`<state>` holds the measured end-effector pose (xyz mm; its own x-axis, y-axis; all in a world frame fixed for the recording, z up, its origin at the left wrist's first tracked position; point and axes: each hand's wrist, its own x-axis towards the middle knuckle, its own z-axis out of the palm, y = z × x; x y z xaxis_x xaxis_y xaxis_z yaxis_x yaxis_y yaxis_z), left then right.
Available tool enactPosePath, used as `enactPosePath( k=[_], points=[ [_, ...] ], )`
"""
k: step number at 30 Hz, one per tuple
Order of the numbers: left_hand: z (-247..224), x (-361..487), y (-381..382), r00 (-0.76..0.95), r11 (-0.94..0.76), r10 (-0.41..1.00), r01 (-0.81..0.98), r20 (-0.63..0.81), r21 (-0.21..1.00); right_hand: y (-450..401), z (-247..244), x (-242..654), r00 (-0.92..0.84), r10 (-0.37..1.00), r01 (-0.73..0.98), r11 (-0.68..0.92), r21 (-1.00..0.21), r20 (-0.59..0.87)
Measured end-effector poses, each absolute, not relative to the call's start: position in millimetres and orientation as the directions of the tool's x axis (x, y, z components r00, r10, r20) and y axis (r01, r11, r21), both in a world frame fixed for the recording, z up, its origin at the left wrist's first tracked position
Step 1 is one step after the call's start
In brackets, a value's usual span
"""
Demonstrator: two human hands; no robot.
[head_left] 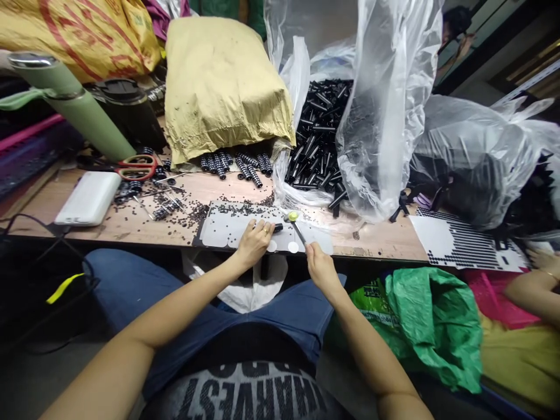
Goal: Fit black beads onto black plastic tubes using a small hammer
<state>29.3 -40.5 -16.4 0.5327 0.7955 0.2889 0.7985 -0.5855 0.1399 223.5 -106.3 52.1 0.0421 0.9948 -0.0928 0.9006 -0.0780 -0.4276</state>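
Observation:
My left hand [254, 244] is closed around a short black tube [277, 227], whose end points right over a pale board [223, 230] at the table's front edge. My right hand [322, 267] grips a slim metal-shafted tool [299, 231] that slants up and left. A small yellow-green piece shows at the tool's far end, just right of the tube; its exact kind is unclear. Tiny black rings [188, 217] are scattered over the board's back edge and the wood left of it. Several tubes [250, 169] with pale beaded bands lie behind the board.
An open clear plastic bag [371, 128] of black tubes [317, 140] stands behind the board. A yellow sack [227, 87] sits beside it. Scissors [137, 167], a white power bank [88, 198] and a green flask [87, 111] are left. Another person's arm [536, 291] reaches in from the right.

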Motion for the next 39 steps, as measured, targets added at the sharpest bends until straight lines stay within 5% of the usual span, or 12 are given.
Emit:
enactPosePath(
  k=[4,10,14,19,23,26,29,34,39],
  points=[
    [-25.8,47.7,-53.9,0.522,-0.570,0.808,0.811,0.274,0.137,-108.7,68.6,198.0,-0.032,0.997,0.823,0.063,-0.565,0.063],
    [-32.4,51.5,-44.9,0.535,-0.594,0.793,0.784,0.290,0.179,-105.1,57.1,166.1,-0.249,0.940,0.925,0.159,-0.345,-0.232],
    [-6.6,42.6,-37.0,0.468,-0.504,0.864,0.806,0.187,0.311,-90.4,55.7,187.3,-0.125,0.985,0.913,0.067,-0.402,-0.119],
    [36.8,10.9,-34.4,0.528,-0.464,0.845,0.801,-0.083,0.379,-65.2,40.5,245.9,0.137,0.989,0.959,-0.147,-0.241,-0.058],
    [55.6,4.8,39.7,0.173,-0.125,0.983,0.865,-0.055,0.487,-46.9,23.7,274.2,0.204,0.978,0.971,-0.195,-0.140,0.053],
    [55.6,17.5,118.4,-0.043,0.037,0.999,0.826,-0.002,0.562,-19.7,27.5,267.6,0.054,0.973,0.984,-0.012,-0.180,0.227],
    [48.2,31.5,171.4,-0.184,0.207,0.978,0.791,-0.099,0.577,27.5,38.8,245.1,-0.093,0.949,0.962,0.163,-0.217,0.303],
    [31.7,37.8,181.7,-0.197,0.248,0.969,0.742,-0.151,0.623,121.9,41.2,213.7,-0.066,0.982,0.972,0.103,-0.209,0.178],
    [24.3,21.8,148.1,-0.128,0.205,0.979,0.588,-0.160,0.783,159.9,28.9,216.5,-0.048,0.990,0.937,0.089,-0.338,0.129]
  ],
)
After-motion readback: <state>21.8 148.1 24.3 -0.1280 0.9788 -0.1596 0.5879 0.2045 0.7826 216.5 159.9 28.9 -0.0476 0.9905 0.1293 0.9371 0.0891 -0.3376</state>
